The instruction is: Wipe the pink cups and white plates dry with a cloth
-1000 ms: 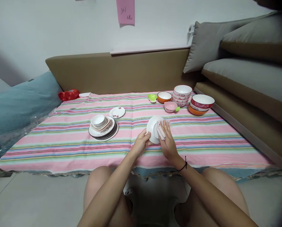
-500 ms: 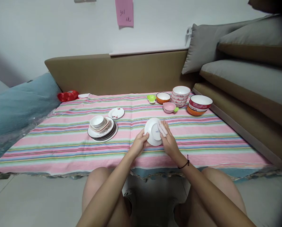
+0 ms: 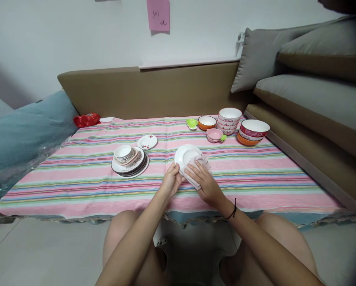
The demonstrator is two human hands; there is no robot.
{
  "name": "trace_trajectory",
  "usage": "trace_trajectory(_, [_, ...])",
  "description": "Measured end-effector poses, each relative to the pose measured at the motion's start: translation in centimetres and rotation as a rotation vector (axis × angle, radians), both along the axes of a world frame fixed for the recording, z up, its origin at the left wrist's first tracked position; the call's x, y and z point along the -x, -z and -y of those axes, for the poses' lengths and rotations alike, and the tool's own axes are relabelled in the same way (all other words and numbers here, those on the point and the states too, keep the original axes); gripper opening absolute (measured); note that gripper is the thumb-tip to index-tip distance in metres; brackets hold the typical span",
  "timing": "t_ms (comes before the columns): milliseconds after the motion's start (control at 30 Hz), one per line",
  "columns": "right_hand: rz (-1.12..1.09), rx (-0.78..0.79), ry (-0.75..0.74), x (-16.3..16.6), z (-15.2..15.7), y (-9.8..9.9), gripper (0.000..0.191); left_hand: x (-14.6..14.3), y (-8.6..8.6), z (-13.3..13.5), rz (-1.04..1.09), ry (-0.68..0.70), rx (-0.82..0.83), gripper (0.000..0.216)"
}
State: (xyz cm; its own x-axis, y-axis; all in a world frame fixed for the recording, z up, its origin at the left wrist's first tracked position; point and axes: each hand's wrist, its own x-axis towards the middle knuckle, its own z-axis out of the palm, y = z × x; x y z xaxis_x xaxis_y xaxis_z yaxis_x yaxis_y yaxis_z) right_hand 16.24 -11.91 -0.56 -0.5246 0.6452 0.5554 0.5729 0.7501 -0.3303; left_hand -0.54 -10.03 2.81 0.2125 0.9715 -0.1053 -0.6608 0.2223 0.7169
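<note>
My left hand [image 3: 172, 178] grips the left edge of a white plate [image 3: 182, 153], thumb on top, raised over the striped cloth. The plate's underside with its round foot ring faces me. Pressed against it is a pale pink cloth [image 3: 192, 179], held under the fingers of my right hand [image 3: 204, 178]. The cloth covers the plate's lower right part. Left of my hands stands a stack of dark-rimmed plates [image 3: 144, 163] with small white bowls [image 3: 122, 151] on top. Behind that stack lies an oval floral plate [image 3: 147, 142].
Stacked white bowls [image 3: 230, 115], an orange bowl [image 3: 207, 122], pink dishes [image 3: 214, 134], a green dish [image 3: 191, 123] and another bowl stack [image 3: 254, 129] stand at the back right. A red bundle [image 3: 87, 120] lies back left. Cushions [image 3: 315, 95] rise on the right.
The plate has shifted slightly left and turned. My right hand has slid left across its underside with the cloth, which is now spread wider and covers the lower right part.
</note>
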Motion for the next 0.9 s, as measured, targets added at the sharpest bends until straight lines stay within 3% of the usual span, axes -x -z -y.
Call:
trace_trajectory(133, [-0.001,-0.050,0.068,-0.4,0.4,0.5,0.060,-0.1,-0.5,-0.4,0.070,-0.029,0.051,0.028])
trace_trajectory(233, [-0.136,-0.017,0.153,-0.9,0.3,0.3,0.061,-0.5,-0.5,-0.5,0.086,-0.009,0.056,0.034])
trace_trajectory(400, [-0.467,0.240,0.265,-1.4,-0.4,-0.2,0.055,-0.9,-0.1,-0.4,-0.039,0.039,-0.015,0.039])
trace_trajectory(567, [-0.780,0.605,0.303,-1.0,-1.6,1.5,0.052,-0.9,0.3,-0.3,-0.442,0.145,-0.237,0.051])
trace_trajectory(667, [-0.837,0.755,0.308,-0.6,-2.1,2.4,0.053,-0.8,0.4,-0.4,-0.647,0.163,-0.386,0.054])
trace_trajectory(800, [-0.827,0.726,0.281,-0.2,-2.2,2.0,0.054,-0.8,0.7,-0.4,-0.727,0.169,-0.463,0.052])
trace_trajectory(900, [-0.728,0.524,0.196,-0.2,-1.9,1.2,0.052,-0.9,1.0,-0.3,-0.661,0.179,-0.416,0.051])
